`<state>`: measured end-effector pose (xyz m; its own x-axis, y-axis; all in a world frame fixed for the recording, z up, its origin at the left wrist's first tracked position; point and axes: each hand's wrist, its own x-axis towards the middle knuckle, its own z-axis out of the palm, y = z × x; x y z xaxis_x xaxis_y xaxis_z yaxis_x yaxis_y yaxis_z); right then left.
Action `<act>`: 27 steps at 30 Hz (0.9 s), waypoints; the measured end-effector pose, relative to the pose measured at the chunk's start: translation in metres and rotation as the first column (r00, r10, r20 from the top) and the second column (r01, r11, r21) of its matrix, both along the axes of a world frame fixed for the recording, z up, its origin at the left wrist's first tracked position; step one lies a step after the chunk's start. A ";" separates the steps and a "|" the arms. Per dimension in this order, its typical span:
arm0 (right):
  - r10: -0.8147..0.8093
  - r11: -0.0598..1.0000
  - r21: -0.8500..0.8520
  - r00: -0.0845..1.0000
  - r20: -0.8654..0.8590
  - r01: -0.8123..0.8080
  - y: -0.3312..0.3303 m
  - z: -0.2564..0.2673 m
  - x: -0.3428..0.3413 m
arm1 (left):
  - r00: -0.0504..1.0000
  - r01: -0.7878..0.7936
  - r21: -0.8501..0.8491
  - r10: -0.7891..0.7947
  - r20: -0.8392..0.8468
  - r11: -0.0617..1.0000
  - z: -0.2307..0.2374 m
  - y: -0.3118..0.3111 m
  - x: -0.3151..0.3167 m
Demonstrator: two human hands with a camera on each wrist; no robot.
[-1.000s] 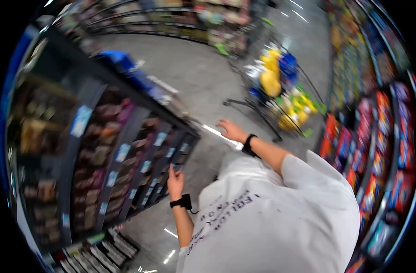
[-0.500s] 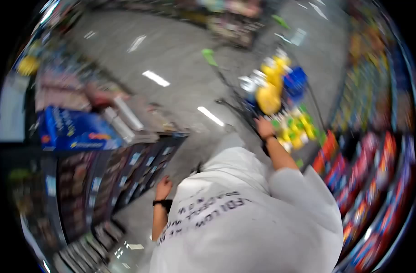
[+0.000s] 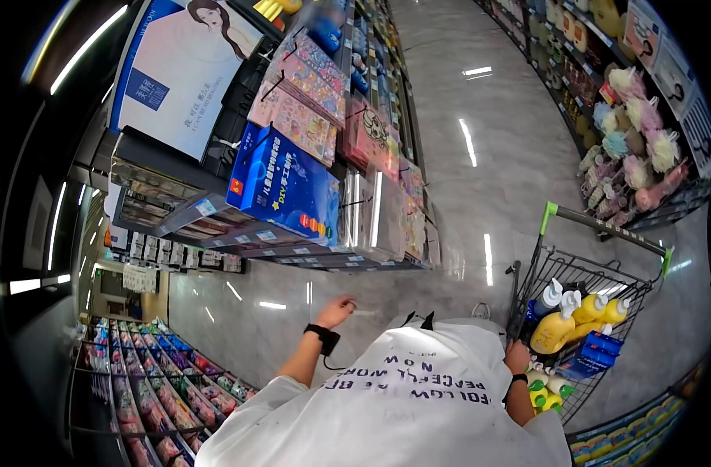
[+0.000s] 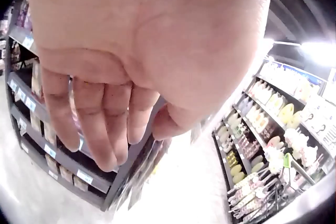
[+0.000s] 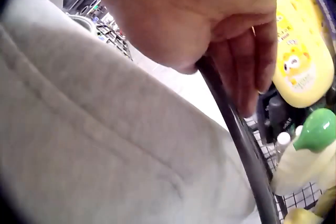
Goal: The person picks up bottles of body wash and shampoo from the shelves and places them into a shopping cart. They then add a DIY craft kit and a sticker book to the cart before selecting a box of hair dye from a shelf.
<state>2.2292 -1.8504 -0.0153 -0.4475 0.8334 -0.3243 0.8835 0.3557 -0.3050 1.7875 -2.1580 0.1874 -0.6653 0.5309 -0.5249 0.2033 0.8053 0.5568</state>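
Observation:
My left hand (image 3: 337, 311) hangs in the air over the aisle floor in the head view. The left wrist view shows that hand (image 4: 142, 50) with loosely bent fingers and nothing in them. Beside my right hip, my right hand (image 3: 516, 356) is at the near side of a shopping cart (image 3: 604, 229). Up close, the right hand (image 5: 210, 19) grips the cart's black bar (image 5: 244, 145) between thumb and fingers. Inside the cart are yellow pump bottles (image 3: 552, 333), a blue pack (image 3: 594, 356) and green-capped bottles (image 5: 317, 132).
A shelf end with a blue box (image 3: 285, 187) and pink packs (image 3: 371, 136) stands ahead to the left. Bath puffs (image 3: 628, 148) hang at the upper right. Packaged goods (image 3: 157, 373) fill shelves at lower left. Grey floor (image 3: 441, 86) runs between the shelves.
The head view has swung round, and the cart now appears at my right side. My right hand, away from the cart a second ago, now grips its bar. The left hand remains free.

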 end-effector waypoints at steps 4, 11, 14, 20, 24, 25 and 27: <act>0.363 0.886 -0.363 0.918 0.160 -0.288 0.059 0.028 -0.017 | 0.992 -0.021 0.080 0.031 -0.120 0.997 0.040 0.017 -0.020; 0.412 0.808 -0.177 0.753 -0.513 -0.562 0.135 0.160 -0.194 | 0.971 -0.225 0.271 0.237 -0.012 0.936 0.097 0.086 0.017; 0.281 0.758 -0.129 0.498 -0.820 -0.640 0.135 0.185 -0.288 | 0.970 -0.245 0.321 0.233 0.075 0.915 0.099 0.103 0.033; 0.278 0.755 0.120 0.149 -0.949 -0.644 0.119 0.196 -0.474 | 0.950 -0.307 0.416 0.302 0.078 0.856 0.072 0.133 0.043; 0.117 0.577 -0.229 0.357 -0.927 -0.784 0.106 0.174 -0.537 | 0.963 -0.259 0.345 0.268 0.022 0.902 0.034 0.147 0.028; 0.062 0.562 -0.191 0.271 -0.960 -0.805 0.101 0.164 -0.544 | 0.958 -0.278 0.344 0.285 0.030 0.897 0.030 0.153 0.024; 0.109 0.507 -0.241 0.339 -0.934 -0.827 0.105 0.159 -0.551 | 0.942 -0.321 0.342 0.335 0.019 0.883 0.023 0.167 0.023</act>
